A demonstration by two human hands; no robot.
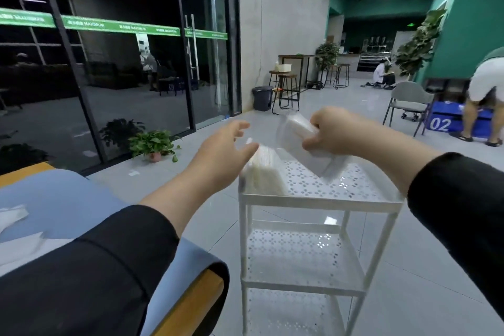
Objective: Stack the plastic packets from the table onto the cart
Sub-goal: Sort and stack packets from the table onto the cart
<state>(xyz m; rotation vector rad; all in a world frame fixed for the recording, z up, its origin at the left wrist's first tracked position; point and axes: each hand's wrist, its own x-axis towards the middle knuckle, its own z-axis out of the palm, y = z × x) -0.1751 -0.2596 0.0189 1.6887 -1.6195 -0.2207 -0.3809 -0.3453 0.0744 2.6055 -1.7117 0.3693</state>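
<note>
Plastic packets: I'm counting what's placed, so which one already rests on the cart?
The packet at the top shelf's left corner; the other packet is held in the right hand.

You face a white metal cart [321,198] with shelves punched in a small floral pattern, clear plastic packets [266,172] of cream sheets, and a blue-covered table [68,199] edged yellow.

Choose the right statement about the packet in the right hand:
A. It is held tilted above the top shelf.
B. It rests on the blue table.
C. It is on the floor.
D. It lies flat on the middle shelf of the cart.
A: the right hand grips the packet, tilted in the air over the top shelf of the cart.
</note>
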